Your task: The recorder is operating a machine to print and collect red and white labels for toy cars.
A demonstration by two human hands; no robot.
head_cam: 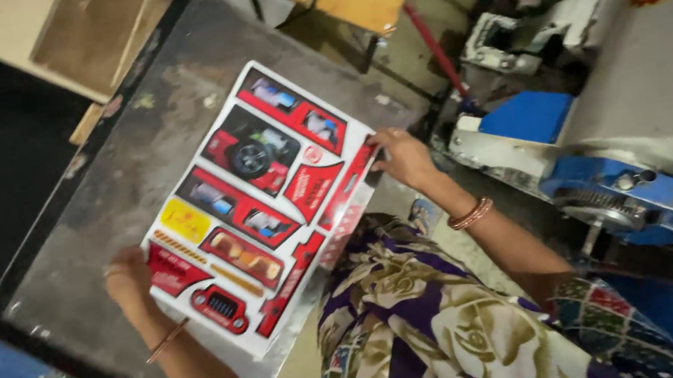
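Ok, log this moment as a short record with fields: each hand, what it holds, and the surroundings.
left hand: grips the near-left edge of the printed sheet
right hand: pinches the sheet's far-right edge
sheet: white card with red, black and yellow vehicle-part pictures, held flat above the dark table
wrists: bangles on both
clothing: purple floral fabric under the sheet's near edge
right side: blue and grey machine

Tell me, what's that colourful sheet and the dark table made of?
The printed sheet looks like thin glossy card or sticker paper: it flexes between the left hand and right hand. The table seems to be dull, scuffed metal, though that is uncertain.
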